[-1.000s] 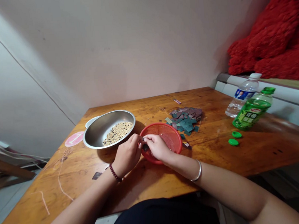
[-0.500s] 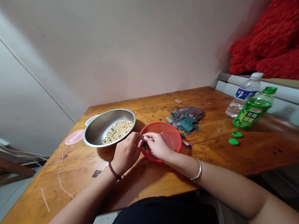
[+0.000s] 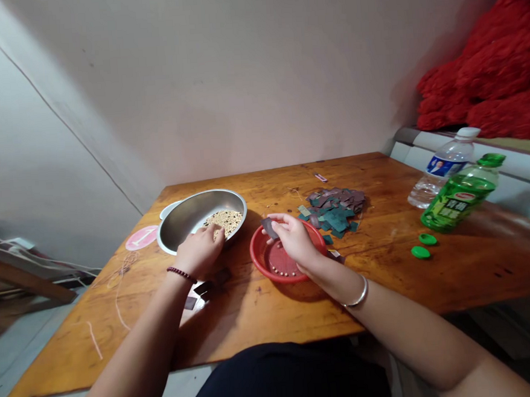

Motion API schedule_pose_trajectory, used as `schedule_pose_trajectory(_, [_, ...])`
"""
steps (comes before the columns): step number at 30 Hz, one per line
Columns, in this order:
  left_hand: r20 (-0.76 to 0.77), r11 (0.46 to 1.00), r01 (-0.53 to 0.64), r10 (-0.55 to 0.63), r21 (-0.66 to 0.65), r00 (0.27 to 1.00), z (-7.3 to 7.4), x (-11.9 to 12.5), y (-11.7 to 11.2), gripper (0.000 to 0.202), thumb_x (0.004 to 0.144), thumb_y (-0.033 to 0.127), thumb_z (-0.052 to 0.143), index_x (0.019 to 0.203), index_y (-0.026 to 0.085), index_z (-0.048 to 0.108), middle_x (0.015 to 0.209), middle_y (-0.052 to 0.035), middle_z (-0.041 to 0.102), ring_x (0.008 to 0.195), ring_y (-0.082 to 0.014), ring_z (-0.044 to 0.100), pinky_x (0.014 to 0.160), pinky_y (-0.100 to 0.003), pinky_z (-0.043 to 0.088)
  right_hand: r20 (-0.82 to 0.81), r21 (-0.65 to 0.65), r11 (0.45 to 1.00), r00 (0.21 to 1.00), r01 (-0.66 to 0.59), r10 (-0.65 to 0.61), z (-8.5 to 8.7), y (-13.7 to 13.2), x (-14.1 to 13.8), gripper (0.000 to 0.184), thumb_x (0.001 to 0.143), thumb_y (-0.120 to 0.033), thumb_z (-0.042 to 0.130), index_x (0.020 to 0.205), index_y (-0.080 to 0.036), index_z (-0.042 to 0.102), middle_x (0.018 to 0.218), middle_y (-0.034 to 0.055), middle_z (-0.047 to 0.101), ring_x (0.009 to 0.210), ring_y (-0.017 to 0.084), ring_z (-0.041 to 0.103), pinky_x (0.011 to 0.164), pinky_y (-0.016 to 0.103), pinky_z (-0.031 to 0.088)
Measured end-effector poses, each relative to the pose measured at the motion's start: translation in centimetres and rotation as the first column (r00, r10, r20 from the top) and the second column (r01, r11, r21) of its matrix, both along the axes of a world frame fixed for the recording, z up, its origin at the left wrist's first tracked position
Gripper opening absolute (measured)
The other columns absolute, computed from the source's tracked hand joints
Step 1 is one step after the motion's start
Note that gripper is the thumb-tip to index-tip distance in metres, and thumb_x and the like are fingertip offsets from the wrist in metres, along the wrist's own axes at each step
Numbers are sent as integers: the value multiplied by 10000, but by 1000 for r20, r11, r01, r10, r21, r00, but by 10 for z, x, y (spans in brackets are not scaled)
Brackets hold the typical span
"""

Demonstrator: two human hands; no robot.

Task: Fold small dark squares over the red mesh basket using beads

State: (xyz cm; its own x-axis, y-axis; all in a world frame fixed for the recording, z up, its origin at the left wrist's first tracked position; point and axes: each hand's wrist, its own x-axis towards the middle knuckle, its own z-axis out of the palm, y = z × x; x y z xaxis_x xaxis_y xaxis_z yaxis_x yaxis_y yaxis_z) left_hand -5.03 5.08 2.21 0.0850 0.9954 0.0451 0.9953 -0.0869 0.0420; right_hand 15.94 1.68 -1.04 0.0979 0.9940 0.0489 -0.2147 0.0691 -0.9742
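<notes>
My left hand [image 3: 200, 250] reaches over the near rim of a steel bowl [image 3: 180, 224], its fingers curled down beside tan grains or small beads [image 3: 228, 221] mixed with dark ones. Its fingertips are partly hidden, and I cannot see what is between them. Over a red mesh basket [image 3: 263, 271], my right hand [image 3: 293, 240] pinches a small dark brown, flat piece [image 3: 269, 227] between thumb and fingers. Several pale beads [image 3: 288, 273] lie on the basket's bottom. Below my left wrist are dark flat pieces [image 3: 203, 290], one of them blurred.
Behind the basket lies a heap of brown and green flat pieces [image 3: 336, 208]. To the right stand a clear bottle [image 3: 440, 171] and a green bottle [image 3: 462, 200], with green caps [image 3: 420, 252] nearby. A pink round disc [image 3: 141, 238] and loose thread [image 3: 118, 293] lie at left.
My hands have parted from above the basket. The left moved left to the bowl; the right stays over the basket with the dark piece. More dark pieces show below my left wrist.
</notes>
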Motion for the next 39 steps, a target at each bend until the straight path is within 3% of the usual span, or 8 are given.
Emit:
schedule_pose_trajectory(2, [-23,991,28,-31,-134,999,1,-1,0,555,861,561,158,944,248,608,1010,-95,651,891,-286,598,708,-383,428,9,-18,1000,1000,24,-24,3,3,5,278,770,-218,486,1046,-188,504,747,8,690,500,94,592,423,164,378])
schedule_pose_trajectory(5, [-41,977,74,-83,-202,996,3,-2,0,582,847,564,159,825,219,627,937,-101,666,861,-274,606,704,-369,428,4,-33,999,1000,28,-27,6,7,10,170,734,-182,457,874,-167,551,735,10,686,495,77,583,424,148,351])
schedule_pose_trajectory(17, [-9,999,30,-29,43,1000,-1,3,-2,570,872,492,186,680,190,630,819,-108,655,727,-232,599,602,-307,409,-79,-147,983,989,109,-122,10,20,29,212,708,-173,464,861,-144,607,779,39,677,533,87,580,438,166,383])
schedule_pose_trajectory(25, [-12,996,23,-22,85,1000,-2,5,-4,565,876,504,210,665,193,631,793,-99,666,714,-237,604,598,-311,413,-20,-202,978,998,46,-51,15,15,27,205,731,-151,469,853,-140,634,815,47,692,547,88,614,438,154,392])
schedule_pose_trajectory(29, [-6,992,31,-30,122,1000,-2,5,-7,521,878,493,237,744,199,647,849,-87,676,753,-227,612,618,-298,417,28,-104,992,998,67,-65,17,16,31,184,711,-150,486,808,-133,641,784,45,689,560,102,627,480,175,441])
schedule_pose_trajectory(33, [-3,986,69,-69,149,998,-2,5,-11,546,890,505,206,767,196,640,847,-83,672,778,-218,613,632,-288,414,52,-22,993,992,115,-114,31,11,43,164,689,-199,555,816,-163,651,866,37,692,639,118,651,574,210,503])
schedule_pose_trajectory(36, [18,990,119,-120,81,993,-3,7,-14,629,882,583,147,770,194,629,846,-79,671,802,-215,610,656,-288,419,98,36,991,986,129,-132,44,6,55,167,695,-208,563,826,-181,663,917,42,694,706,136,662,638,240,524])
schedule_pose_trajectory(39, [-16,988,155,-155,29,988,-5,8,-15,674,849,658,128,839,199,622,852,-90,667,801,-232,610,661,-306,425,168,86,990,977,115,-128,43,9,71,163,716,-248,572,827,-186,675,948,56,691,748,159,664,721,295,526])
